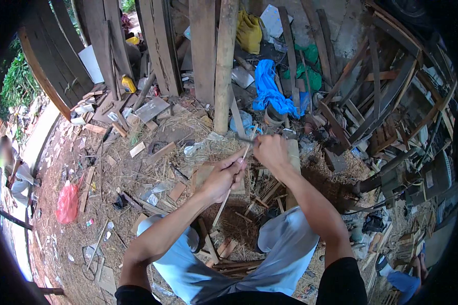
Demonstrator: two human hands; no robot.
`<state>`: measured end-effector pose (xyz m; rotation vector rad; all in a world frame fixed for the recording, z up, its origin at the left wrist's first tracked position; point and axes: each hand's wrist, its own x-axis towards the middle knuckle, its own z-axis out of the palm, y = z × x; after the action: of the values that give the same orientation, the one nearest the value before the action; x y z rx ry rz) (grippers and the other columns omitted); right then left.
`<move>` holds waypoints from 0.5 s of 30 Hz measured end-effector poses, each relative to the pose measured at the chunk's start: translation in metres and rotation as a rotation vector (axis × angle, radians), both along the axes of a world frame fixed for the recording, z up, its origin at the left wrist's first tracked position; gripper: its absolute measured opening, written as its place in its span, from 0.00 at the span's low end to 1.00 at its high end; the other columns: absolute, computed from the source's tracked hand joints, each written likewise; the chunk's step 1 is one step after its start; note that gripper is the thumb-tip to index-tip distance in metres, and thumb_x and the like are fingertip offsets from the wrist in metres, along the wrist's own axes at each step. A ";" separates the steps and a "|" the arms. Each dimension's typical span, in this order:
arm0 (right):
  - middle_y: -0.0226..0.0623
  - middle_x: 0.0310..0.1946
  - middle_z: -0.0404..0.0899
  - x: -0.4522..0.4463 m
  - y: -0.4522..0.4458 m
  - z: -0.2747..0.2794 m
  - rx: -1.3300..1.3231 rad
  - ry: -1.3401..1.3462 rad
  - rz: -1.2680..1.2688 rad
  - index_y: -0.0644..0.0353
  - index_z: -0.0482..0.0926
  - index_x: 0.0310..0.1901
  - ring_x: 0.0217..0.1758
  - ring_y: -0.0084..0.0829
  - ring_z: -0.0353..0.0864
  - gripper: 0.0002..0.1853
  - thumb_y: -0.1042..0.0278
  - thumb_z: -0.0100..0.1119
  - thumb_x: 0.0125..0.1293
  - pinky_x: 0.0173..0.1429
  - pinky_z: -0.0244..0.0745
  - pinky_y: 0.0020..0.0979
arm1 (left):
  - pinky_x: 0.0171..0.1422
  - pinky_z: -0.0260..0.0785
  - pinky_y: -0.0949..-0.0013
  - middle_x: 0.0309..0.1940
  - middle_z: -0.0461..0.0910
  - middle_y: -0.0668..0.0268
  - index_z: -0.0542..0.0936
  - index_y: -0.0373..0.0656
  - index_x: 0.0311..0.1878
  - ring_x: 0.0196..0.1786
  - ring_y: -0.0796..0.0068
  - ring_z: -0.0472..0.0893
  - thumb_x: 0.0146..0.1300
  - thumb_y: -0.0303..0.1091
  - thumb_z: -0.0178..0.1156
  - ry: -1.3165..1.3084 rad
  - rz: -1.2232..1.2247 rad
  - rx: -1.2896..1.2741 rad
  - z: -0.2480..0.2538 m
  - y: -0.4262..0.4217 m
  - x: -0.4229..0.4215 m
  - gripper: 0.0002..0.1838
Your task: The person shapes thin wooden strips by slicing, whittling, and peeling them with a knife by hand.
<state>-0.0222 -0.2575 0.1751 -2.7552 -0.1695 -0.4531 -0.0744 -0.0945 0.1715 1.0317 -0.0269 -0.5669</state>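
Note:
A thin pale strip point(222, 207) runs slantwise between my knees up toward both hands. My left hand point(224, 178) is closed around it, with the thumb and index finger pointing toward the other hand. Just right of the strip's upper end, my right hand point(270, 152) is closed on the handle of a dark blade point(245, 139), which lies near the strip. The handle is mostly hidden in the fingers. Below the hands, several thin sticks point(267, 190) lie over shavings and wood pieces between my legs.
A wooden post point(223, 76) stands ahead, with a blue plastic sheet point(267, 86) to its right. A red plastic bag point(67, 203) lies left. Leaning timbers point(376, 76) fill the right. One person point(20, 178) is at the far left; another person's blue clothing point(404, 284) shows lower right.

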 end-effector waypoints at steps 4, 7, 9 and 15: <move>0.54 0.26 0.79 -0.005 0.006 -0.002 -0.032 0.055 0.066 0.58 0.82 0.29 0.31 0.49 0.81 0.10 0.64 0.55 0.53 0.38 0.75 0.45 | 0.22 0.51 0.82 0.33 0.65 0.75 0.58 0.49 0.68 0.24 0.87 0.59 0.69 0.34 0.46 -0.077 -0.069 0.024 -0.004 0.001 0.001 0.24; 0.54 0.28 0.79 0.003 0.004 -0.004 -0.012 0.064 0.024 0.58 0.83 0.30 0.32 0.49 0.81 0.10 0.64 0.54 0.53 0.39 0.75 0.45 | 0.22 0.49 0.82 0.32 0.65 0.75 0.58 0.49 0.68 0.24 0.87 0.59 0.70 0.34 0.45 -0.004 0.009 0.065 0.003 -0.003 -0.003 0.24; 0.53 0.28 0.80 0.009 -0.003 -0.001 -0.008 0.044 -0.066 0.57 0.83 0.30 0.33 0.49 0.81 0.09 0.64 0.54 0.53 0.39 0.75 0.45 | 0.21 0.49 0.82 0.30 0.64 0.75 0.60 0.49 0.67 0.24 0.87 0.59 0.70 0.33 0.45 -0.013 -0.005 0.022 0.005 -0.004 -0.004 0.22; 0.51 0.28 0.80 0.045 -0.070 -0.025 -0.051 0.061 -0.395 0.58 0.82 0.29 0.34 0.48 0.81 0.11 0.61 0.55 0.55 0.40 0.76 0.44 | 0.21 0.48 0.82 0.26 0.61 0.75 0.62 0.50 0.67 0.22 0.87 0.58 0.70 0.33 0.44 -0.101 -0.159 0.026 0.013 -0.004 -0.021 0.22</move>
<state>0.0230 -0.3271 0.1505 -2.8498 0.3898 -0.4668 -0.0952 -0.0989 0.1847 1.0887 -0.1929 -0.6605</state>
